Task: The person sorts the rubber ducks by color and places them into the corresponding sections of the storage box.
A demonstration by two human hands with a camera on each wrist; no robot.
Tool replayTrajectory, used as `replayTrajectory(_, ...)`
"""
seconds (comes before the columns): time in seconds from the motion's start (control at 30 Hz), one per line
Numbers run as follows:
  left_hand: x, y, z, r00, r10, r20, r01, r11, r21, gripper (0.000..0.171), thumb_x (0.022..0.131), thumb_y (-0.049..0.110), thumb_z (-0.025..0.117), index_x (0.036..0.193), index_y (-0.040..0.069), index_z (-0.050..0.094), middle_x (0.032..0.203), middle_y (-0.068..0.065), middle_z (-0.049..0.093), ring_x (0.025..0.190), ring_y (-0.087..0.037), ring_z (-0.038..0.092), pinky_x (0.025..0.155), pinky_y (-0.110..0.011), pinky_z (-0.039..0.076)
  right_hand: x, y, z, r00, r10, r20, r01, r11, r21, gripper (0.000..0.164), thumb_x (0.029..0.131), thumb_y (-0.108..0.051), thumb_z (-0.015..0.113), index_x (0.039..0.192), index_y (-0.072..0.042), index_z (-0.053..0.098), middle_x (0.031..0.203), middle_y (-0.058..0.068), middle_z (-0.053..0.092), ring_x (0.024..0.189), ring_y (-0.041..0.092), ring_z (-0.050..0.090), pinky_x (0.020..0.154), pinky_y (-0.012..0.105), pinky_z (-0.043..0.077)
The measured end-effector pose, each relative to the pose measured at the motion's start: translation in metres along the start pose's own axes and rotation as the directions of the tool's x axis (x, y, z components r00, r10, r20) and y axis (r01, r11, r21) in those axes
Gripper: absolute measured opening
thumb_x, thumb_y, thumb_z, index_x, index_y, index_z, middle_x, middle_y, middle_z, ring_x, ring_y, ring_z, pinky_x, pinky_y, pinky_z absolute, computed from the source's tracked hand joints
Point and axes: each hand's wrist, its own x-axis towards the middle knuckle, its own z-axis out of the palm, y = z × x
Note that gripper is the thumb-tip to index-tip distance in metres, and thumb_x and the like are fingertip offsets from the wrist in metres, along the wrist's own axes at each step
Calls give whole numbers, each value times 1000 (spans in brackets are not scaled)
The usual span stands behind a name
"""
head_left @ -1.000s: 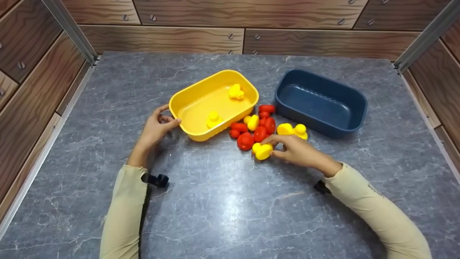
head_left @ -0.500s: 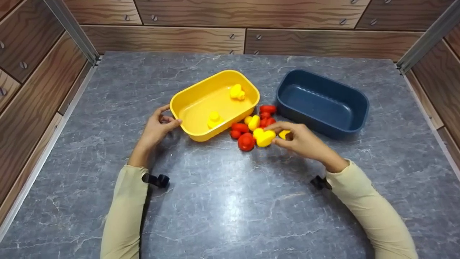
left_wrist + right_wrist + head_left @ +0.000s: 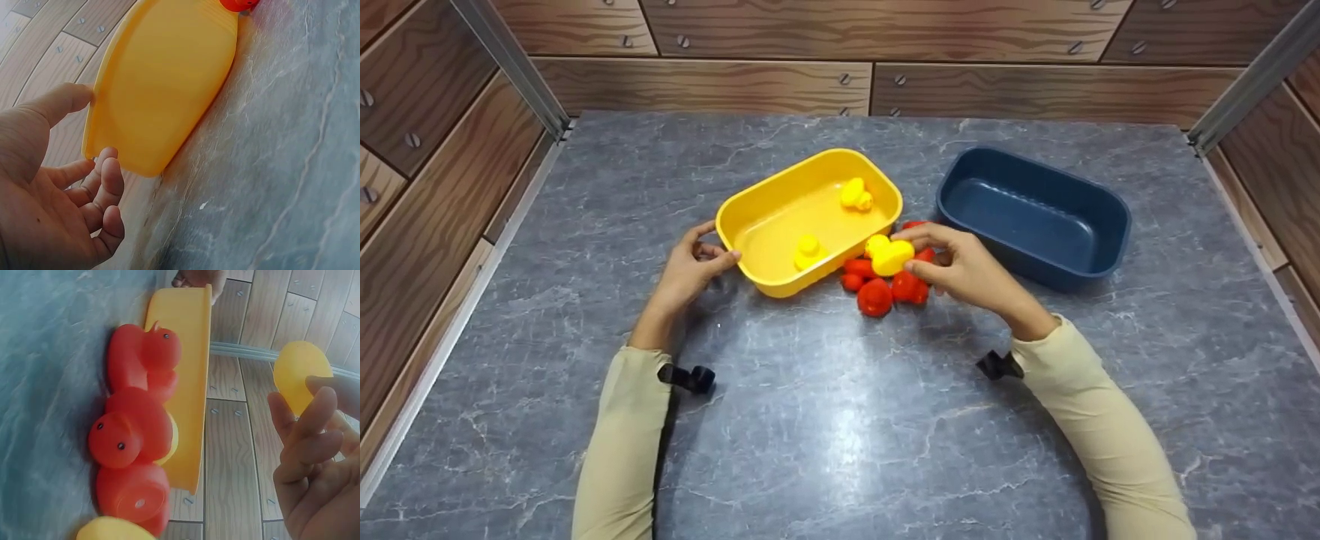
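Note:
My left hand (image 3: 686, 270) holds the near left end of the yellow tub (image 3: 765, 279), thumb and index finger at its rim (image 3: 91, 121) and the other fingers loosely bent. Two yellow rubber ducks lie inside: one duck (image 3: 808, 253) near the front wall, another duck (image 3: 855, 195) toward the back right. Between thumb and fingertips, my right hand (image 3: 956, 266) pinches another yellow rubber duck (image 3: 891, 256), raised above a cluster of red rubber ducks (image 3: 874, 298). In the right wrist view this duck (image 3: 301, 371) shows well above the red ducks (image 3: 138, 424).
A dark blue tub (image 3: 1035, 217) stands to the right, with nothing in it. More yellow toys sit among the red ducks, such as the yellow shape (image 3: 115, 530) low in the right wrist view. Wood-patterned panels (image 3: 720, 82) border the grey marbled table (image 3: 810, 420).
My right hand has lifted the yellow duck from the near side of the cluster and carried it up and left toward the yellow tub. The left hand has stayed in place.

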Motion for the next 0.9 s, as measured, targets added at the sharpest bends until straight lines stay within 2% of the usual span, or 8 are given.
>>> replayTrajectory(0.13,0,-1,1,1000,5,-5,-5,1000,0,71,87,23,70,147,5,35,91,2,57,76,-6,53,65,-18,45,8,-2,3,999,4,-34,-1,996,85,35,88,-10,68,122,-6,63,102,10,68,58,20,55,51,20,46)
replayTrajectory(0.3,0,-1,1,1000,-16,-15,16,1000,-3,71,87,22,70,147,6,35,91,2,57,79,-7,53,67,-19,45,19,-5,7,998,21,-56,-10,981,194,37,89,-10,67,126,-6,61,99,5,66,51,17,50,48,23,46)
replayTrajectory(0.63,0,-2,1,1000,-12,-16,12,1000,-6,70,87,21,70,146,5,35,90,3,57,74,-5,53,64,-20,46,37,-11,7,990,25,-142,17,957,290,34,90,-12,66,124,-8,61,93,4,64,49,14,48,48,21,45)
replayTrajectory(0.9,-1,0,1,1000,1,-12,-1,1000,-16,73,87,23,71,147,5,35,91,2,57,73,-5,53,62,-19,45,47,-9,9,981,74,-179,-14,950,312,36,90,-15,67,125,-8,60,93,5,63,48,13,47,48,19,46)
